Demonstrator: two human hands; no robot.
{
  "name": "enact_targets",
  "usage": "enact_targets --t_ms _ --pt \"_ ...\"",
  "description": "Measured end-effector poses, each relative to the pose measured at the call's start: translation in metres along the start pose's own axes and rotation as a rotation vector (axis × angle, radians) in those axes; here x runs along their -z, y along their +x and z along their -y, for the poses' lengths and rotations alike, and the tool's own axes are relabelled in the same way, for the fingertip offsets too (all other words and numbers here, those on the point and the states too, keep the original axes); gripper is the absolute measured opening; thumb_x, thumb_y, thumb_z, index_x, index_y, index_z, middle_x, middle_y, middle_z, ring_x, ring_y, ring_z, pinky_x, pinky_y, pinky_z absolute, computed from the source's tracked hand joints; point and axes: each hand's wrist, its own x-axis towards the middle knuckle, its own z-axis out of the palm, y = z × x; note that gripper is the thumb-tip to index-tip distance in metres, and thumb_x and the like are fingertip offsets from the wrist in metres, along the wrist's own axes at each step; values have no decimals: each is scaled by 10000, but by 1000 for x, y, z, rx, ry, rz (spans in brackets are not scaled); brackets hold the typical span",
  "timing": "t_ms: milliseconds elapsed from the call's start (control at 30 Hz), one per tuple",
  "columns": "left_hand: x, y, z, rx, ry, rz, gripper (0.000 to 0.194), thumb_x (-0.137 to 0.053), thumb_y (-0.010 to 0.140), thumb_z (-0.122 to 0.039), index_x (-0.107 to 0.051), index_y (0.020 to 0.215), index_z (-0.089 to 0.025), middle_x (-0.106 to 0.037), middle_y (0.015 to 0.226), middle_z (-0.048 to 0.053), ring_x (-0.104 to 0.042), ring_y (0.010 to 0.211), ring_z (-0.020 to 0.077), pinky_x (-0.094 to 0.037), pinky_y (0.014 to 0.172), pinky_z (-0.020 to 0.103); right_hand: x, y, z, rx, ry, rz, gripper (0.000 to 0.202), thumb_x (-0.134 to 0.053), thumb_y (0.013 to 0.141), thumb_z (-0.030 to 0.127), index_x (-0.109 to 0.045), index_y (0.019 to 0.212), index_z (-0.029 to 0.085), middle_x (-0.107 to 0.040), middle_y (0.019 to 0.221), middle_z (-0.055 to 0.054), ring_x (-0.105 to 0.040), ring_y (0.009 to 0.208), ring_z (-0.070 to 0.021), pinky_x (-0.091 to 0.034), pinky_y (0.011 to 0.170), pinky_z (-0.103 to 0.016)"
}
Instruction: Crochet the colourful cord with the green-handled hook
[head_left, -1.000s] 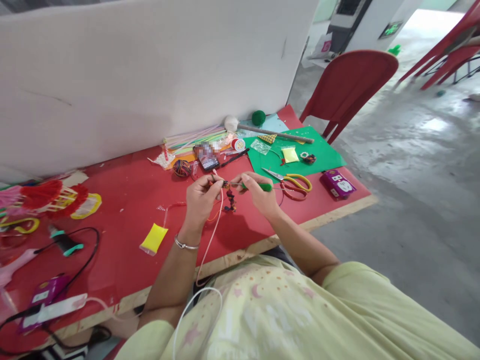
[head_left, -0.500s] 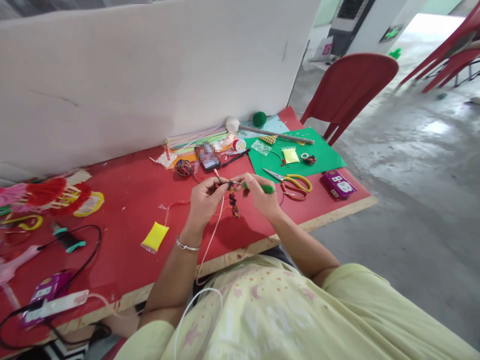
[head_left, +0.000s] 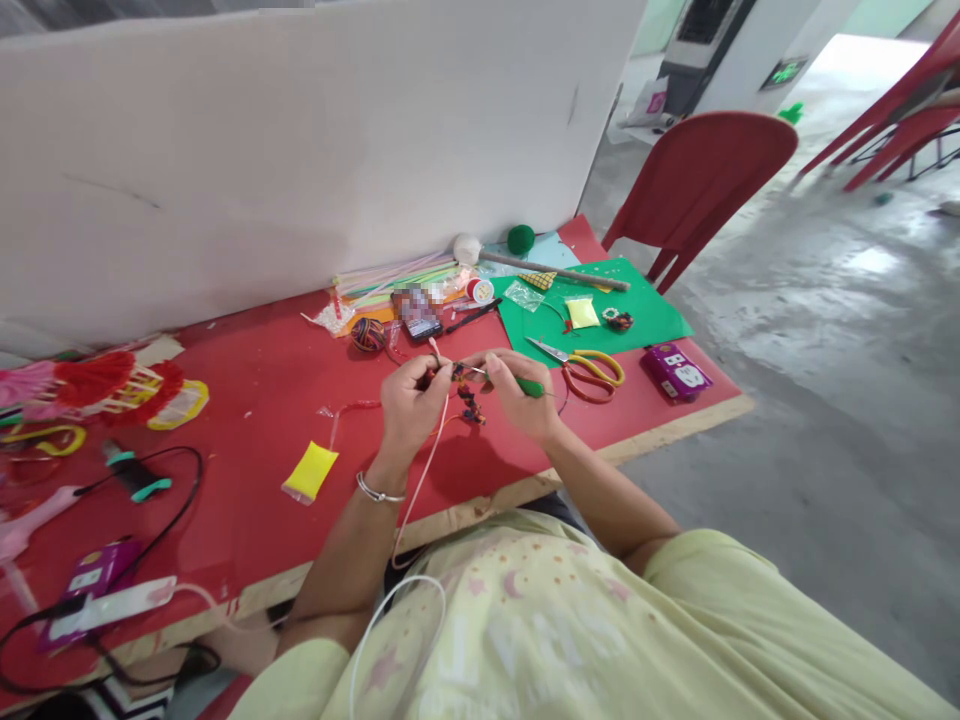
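Observation:
My right hand (head_left: 523,393) is closed around the green handle of a crochet hook (head_left: 531,387), its thin metal shaft pointing left. In my left hand (head_left: 415,398), thumb and fingers pinch a dark multicoloured piece of crochet (head_left: 471,405), whose curled end dangles between the hands over the red table. The hook's tip meets the yarn there, partly hidden by fingers. A multicoloured ball of yarn (head_left: 367,335) lies behind my left hand. A pale cable (head_left: 422,478) runs down past my left hand to the table's front edge.
Scissors (head_left: 592,372) with red and yellow handles lie right of my hands, near a purple box (head_left: 676,374). Behind are a phone (head_left: 417,313), a thread spool (head_left: 480,290) and a green sheet (head_left: 652,300). A yellow packet (head_left: 310,472) sits left. A power strip (head_left: 112,612) overhangs the front-left edge.
The dangling crochet has swung slightly right and up. The hook's handle has tilted lower at its right end, and my left hand has shifted a little.

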Motion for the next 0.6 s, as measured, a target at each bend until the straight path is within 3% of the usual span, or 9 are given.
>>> enact_targets --t_ms 233,400,500,600 --pt "0 0 3 110 -173 61 162 -706 885 -337 -770 841 -195 -577 628 -32 -426 548 95 -346 528 221 0 0 2 -76 104 3 509 -567 969 648 -817 960 205 -769 868 -65 -700 752 -160 -568 673 -281" --pt "-2 3 -5 176 -341 164 178 -755 851 -358 -774 825 -183 -630 627 -8 -443 506 91 -367 502 227 -8 6 -5 -52 167 -19 500 -610 931 667 -780 790 218 -773 1036 -76 -679 791 -146 -522 615 -260" --pt "1 8 -11 157 -357 134 181 -781 843 -368 -794 871 -189 -625 620 -13 -473 517 95 -386 508 224 -13 18 -7 -84 231 -42 470 -656 893 676 -794 868 227 -762 914 -56 -657 730 -141 -503 575 -257" --pt "9 15 -18 92 -297 72 187 -802 829 -348 -804 944 -200 -704 767 15 -588 636 121 -473 593 229 -15 34 -3 -119 277 -72 506 -681 850 714 -791 855 219 -741 795 -39 -675 744 -156 -564 673 -280"
